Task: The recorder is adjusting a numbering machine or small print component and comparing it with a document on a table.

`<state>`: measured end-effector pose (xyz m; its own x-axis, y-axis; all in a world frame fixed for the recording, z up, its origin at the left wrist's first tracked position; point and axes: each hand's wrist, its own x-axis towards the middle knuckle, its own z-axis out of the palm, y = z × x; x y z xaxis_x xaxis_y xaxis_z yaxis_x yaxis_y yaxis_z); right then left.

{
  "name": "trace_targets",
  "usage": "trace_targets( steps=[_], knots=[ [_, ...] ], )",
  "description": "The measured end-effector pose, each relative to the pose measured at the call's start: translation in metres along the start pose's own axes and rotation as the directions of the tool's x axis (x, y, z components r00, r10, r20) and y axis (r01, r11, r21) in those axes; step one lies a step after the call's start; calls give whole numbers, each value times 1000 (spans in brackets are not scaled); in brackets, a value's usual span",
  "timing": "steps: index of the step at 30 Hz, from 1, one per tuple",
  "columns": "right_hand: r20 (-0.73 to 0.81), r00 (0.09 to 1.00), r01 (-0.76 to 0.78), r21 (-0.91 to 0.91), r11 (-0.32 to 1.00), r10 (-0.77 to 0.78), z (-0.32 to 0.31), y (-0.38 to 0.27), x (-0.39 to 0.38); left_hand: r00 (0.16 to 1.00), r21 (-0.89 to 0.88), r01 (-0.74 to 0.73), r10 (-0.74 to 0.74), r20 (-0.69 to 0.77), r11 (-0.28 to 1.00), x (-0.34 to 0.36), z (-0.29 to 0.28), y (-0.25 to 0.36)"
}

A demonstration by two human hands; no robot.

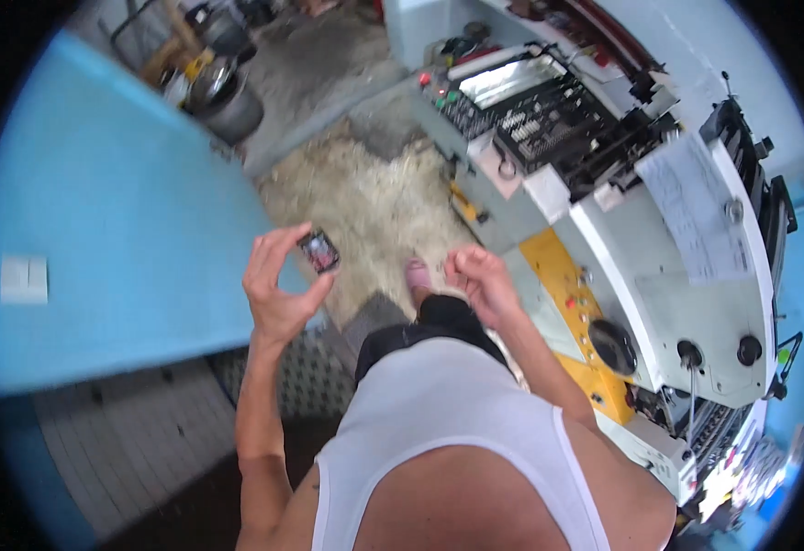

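A small black-edged device with a lit colour screen (318,252) is pinched by its edges between the thumb and fingers of my left hand (273,292). The screen faces up, and the hand is raised over the floor in front of a blue panel. Apart from it, my right hand (483,280) is held beside the machine with its fingers curled in. Whatever those fingers may hold is hidden. A yellow panel (558,275) on the large pale grey machine (627,243) is the nearest thing to the right hand.
Along the right stands the machine, its control box (457,106) and a sheet of paper (698,207) on top. A flat blue panel (136,211) with a white plate (24,279) fills the left. Past a floor ledge sits a metal pot (232,112). The concrete floor (356,197) is worn.
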<state>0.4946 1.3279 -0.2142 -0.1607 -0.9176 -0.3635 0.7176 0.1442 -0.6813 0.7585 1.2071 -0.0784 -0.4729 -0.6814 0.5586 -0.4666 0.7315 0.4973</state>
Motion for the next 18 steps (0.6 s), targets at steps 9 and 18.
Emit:
trace_targets(
  steps=[9, 18],
  knots=[
    [-147, 989, 34, 305, 952, 12, 67, -37, 289, 994, -87, -75, 81, 78, 993, 217, 60, -176],
    [-52, 951, 292, -179, 940, -305, 209, -161, 543, 978, -127, -91, 113, 175, 988, 405, 75, -345]
  ],
)
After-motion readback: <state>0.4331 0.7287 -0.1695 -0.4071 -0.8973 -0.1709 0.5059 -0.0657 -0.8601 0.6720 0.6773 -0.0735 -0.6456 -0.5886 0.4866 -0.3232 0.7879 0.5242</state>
